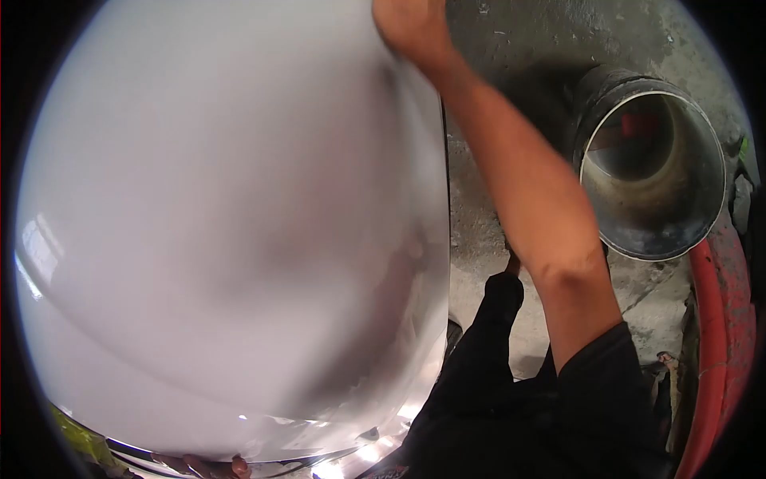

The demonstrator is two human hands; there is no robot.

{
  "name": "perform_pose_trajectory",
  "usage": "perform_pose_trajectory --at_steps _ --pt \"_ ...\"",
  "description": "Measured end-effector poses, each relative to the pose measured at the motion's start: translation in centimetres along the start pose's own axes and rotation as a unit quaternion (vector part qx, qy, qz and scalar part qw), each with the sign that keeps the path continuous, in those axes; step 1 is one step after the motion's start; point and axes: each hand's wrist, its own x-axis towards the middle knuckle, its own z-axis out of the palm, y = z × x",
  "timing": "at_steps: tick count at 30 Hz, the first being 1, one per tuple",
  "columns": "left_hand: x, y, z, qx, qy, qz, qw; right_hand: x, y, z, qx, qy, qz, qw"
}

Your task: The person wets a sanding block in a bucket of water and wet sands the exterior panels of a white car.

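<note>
A large glossy white car hood [199,199] fills the left and middle of the head view. My right arm reaches up along the hood's side edge. My right hand [412,30] rests against that edge at the top, its fingers cut off by the frame. At the bottom, the fingers of my left hand [206,466] curl at the hood's lower edge. The rest of that hand and its arm are hidden.
To the right stands a dark open drum [653,177], with something red inside. Beside it runs a thick red curved tube-like object [712,319]. My dark-clothed legs [488,331] stand on the rough concrete floor [511,32].
</note>
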Motion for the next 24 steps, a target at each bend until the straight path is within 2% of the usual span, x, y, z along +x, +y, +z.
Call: perform_pose_trajectory --at_steps 2,4,5,6,9,10,12,14,16,17,19,21,24 --pt "0.3 0.0 -0.2 0.000 -0.004 0.001 1.000 1.7 0.7 0.3 0.239 0.105 0.051 0.964" --pt "0.3 -0.2 -0.5 0.008 -0.013 -0.002 1.000 -4.6 -0.2 1.7 0.013 0.074 -0.089 0.993" --pt "-0.4 -0.6 -0.5 0.026 -0.001 0.019 0.999 -8.5 -0.9 3.6 0.291 0.189 -0.078 0.935" --pt "-1.4 -1.2 -0.4 0.045 0.011 0.040 0.998 -11.0 -0.5 4.9 0.213 0.279 -0.162 0.922" --pt "-0.6 -1.1 -0.2 0.066 0.036 0.067 0.995 -9.8 1.2 6.0 0.214 0.259 -0.202 0.920" --pt "-0.4 -0.8 -0.1 0.068 0.041 0.070 0.994 -7.1 0.2 3.3 0.249 0.153 -0.048 0.955" --pt "-4.7 -3.3 -0.3 0.088 0.012 0.051 0.995 -0.2 0.8 1.0 0.252 0.108 0.050 0.961" --pt "-6.1 -4.3 -0.3 0.093 -0.005 0.044 0.995 -2.2 1.0 1.5 0.049 0.019 0.004 0.999" --pt "-5.7 -4.0 -0.1 0.087 0.002 0.037 0.996 -9.0 -0.1 4.4 0.286 0.155 0.008 0.946" --pt "-5.1 -3.6 -0.1 0.083 0.008 0.043 0.996 -13.3 1.0 7.0 0.203 0.216 -0.154 0.942" --pt "-3.2 -2.3 -0.2 0.079 0.019 0.054 0.995 -20.7 -0.1 4.9 0.276 0.072 -0.150 0.947" --pt "-0.5 -0.9 -0.4 0.025 -0.001 0.023 0.999 -18.2 0.4 5.7 0.225 0.120 -0.179 0.950" --pt "-0.4 -0.5 -0.2 -0.002 -0.003 -0.008 1.000 -3.5 -1.3 2.9 0.266 0.215 -0.155 0.927"
